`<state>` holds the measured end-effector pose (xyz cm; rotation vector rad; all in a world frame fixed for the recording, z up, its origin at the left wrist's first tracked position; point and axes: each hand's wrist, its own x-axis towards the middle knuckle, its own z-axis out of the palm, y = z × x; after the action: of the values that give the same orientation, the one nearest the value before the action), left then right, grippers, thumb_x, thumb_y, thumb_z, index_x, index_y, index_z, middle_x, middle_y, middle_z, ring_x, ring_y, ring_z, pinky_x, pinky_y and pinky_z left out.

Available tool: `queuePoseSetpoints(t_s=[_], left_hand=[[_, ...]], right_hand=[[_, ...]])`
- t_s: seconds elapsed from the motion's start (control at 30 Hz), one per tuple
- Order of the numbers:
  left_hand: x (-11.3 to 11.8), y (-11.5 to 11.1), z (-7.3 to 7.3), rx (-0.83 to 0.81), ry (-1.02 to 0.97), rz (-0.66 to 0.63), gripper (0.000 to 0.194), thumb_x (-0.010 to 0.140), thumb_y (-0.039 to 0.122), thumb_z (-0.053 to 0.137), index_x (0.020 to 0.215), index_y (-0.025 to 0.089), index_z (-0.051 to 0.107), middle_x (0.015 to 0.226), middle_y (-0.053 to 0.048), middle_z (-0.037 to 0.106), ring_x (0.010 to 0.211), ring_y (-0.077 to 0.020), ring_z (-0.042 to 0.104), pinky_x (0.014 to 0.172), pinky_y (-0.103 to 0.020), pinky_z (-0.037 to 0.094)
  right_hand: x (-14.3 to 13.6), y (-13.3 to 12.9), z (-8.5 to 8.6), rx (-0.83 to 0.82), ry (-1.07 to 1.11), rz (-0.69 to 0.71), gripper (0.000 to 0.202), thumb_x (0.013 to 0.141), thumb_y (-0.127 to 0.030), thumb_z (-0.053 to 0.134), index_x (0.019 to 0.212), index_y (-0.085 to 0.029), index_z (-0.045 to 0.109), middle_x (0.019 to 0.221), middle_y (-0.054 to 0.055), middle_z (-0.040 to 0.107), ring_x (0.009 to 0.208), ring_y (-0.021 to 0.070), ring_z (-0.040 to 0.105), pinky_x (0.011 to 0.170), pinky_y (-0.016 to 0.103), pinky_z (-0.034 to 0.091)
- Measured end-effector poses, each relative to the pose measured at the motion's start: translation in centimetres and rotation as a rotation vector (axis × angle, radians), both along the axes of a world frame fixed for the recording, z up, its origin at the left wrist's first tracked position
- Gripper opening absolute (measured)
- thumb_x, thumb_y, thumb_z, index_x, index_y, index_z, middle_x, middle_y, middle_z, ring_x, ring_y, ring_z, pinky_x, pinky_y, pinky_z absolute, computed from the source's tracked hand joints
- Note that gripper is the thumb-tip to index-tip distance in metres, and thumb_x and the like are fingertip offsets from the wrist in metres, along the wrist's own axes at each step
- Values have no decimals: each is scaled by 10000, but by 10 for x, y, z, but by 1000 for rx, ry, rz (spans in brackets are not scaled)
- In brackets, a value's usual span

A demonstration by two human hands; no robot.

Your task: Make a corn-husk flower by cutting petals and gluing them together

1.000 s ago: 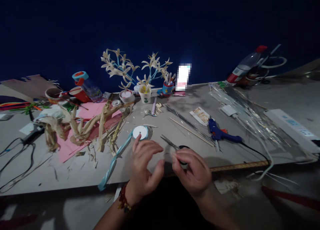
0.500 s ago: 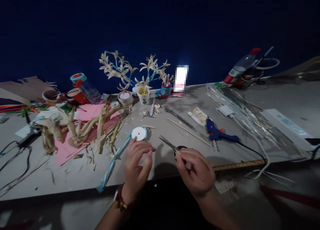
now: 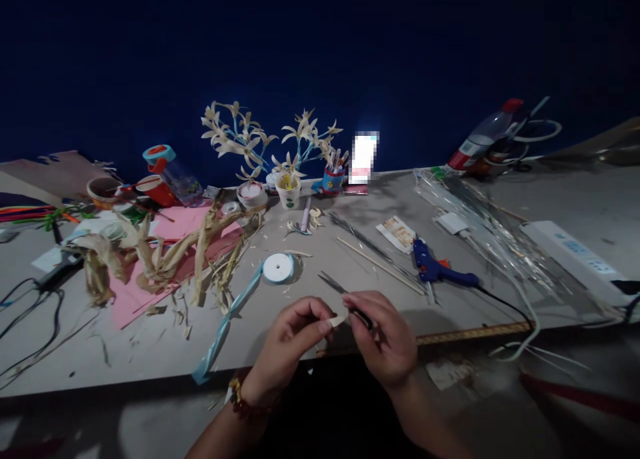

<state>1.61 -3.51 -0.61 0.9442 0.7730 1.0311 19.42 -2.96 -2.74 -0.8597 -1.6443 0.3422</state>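
Observation:
My left hand (image 3: 293, 339) is closed in a pinch on a small pale strip of corn husk (image 3: 339, 321). The strip's right end reaches the fingertips of my right hand (image 3: 385, 339). Scissors (image 3: 333, 283) are gripped in that right hand, their blades pointing up and left past the fingers. Part of the dark handle shows beneath the fingers. Beyond my left hand lies a white spool (image 3: 278, 268) with a pale blue ribbon (image 3: 225, 329) trailing towards the table's front edge.
Dried corn husks (image 3: 173, 262) lie over pink paper (image 3: 125, 306) at left. A blue glue gun (image 3: 440, 270), wooden stick (image 3: 380, 264) and wire bundle (image 3: 360, 236) lie right. Husk flowers (image 3: 235, 139) stand behind, near a bright phone (image 3: 363, 158). A power strip (image 3: 575, 252) sits far right.
My left hand has moved right and down from beside the spool and now pinches the husk strip next to my right hand. The scissors stay in my right hand, which has shifted slightly left.

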Motion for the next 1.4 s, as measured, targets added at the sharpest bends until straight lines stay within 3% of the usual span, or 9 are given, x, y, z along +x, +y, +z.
queuePoseSetpoints(t_s=[0.07, 0.13, 0.33, 0.57, 0.7, 0.87, 1.03, 1.3, 1.4], left_hand=[[-3, -1, 1, 72, 74, 19, 159, 904, 307, 691, 827, 178, 641, 779, -24, 616, 771, -165, 552, 742, -278, 437], [-4, -1, 2, 121, 125, 23, 161, 921, 294, 668, 816, 175, 641, 781, -27, 619, 782, -172, 562, 754, -286, 441], [-3, -1, 1, 134, 134, 32, 177, 936, 267, 639, 784, 175, 634, 762, -18, 619, 760, -168, 579, 748, -280, 459], [0, -3, 1, 68, 37, 24, 183, 933, 243, 654, 764, 175, 639, 724, -2, 630, 718, -143, 579, 730, -259, 457], [2, -3, -1, 15, -12, -3, 196, 927, 262, 662, 756, 171, 633, 703, -5, 629, 693, -143, 565, 709, -268, 444], [3, -5, -3, 31, 22, 79, 204, 924, 272, 661, 748, 169, 639, 704, -14, 630, 697, -152, 556, 694, -273, 438], [3, -2, -3, 59, 78, 94, 206, 912, 271, 667, 736, 167, 640, 705, -16, 640, 712, -165, 577, 715, -282, 456], [3, 0, -4, 43, 31, 99, 338, 991, 340, 520, 767, 142, 678, 736, -48, 647, 763, -188, 582, 792, -309, 446], [2, -1, -6, -1, -7, 63, 240, 944, 311, 614, 769, 154, 659, 718, -24, 628, 726, -162, 557, 756, -284, 438]], right_hand=[[-1, -1, -2, -105, 64, 38, 378, 878, -67, 574, 1215, -216, 654, 1037, 105, 751, 916, 235, 728, 778, 411, 628], [-2, 0, 1, -99, 42, 77, 371, 858, -80, 584, 1196, -216, 655, 1035, 103, 749, 942, 244, 726, 801, 423, 624], [-5, 6, 16, 157, -114, 97, 321, 839, -47, 604, 1099, -218, 686, 945, 81, 795, 823, 212, 759, 718, 361, 638], [0, 8, 12, 300, -273, 71, 221, 899, -107, 598, 1077, -177, 709, 936, 116, 798, 829, 225, 750, 713, 376, 652], [-1, 6, 3, 263, -185, 35, 204, 898, -128, 614, 1072, -196, 696, 892, 86, 777, 797, 222, 734, 686, 384, 647], [4, 8, -4, 138, 109, -210, 301, 825, -6, 611, 1022, -224, 675, 868, 51, 714, 781, 215, 700, 679, 378, 607], [2, 7, 3, 176, -165, 26, 335, 792, -20, 633, 1083, -182, 668, 953, 100, 744, 842, 226, 715, 708, 379, 625], [0, 7, 2, 255, -196, 21, 190, 896, -85, 615, 1029, -180, 712, 879, 90, 755, 803, 199, 717, 701, 349, 632], [-1, 9, 3, 252, -191, 28, 184, 906, -93, 608, 1028, -183, 711, 873, 92, 749, 803, 199, 707, 689, 348, 627]])
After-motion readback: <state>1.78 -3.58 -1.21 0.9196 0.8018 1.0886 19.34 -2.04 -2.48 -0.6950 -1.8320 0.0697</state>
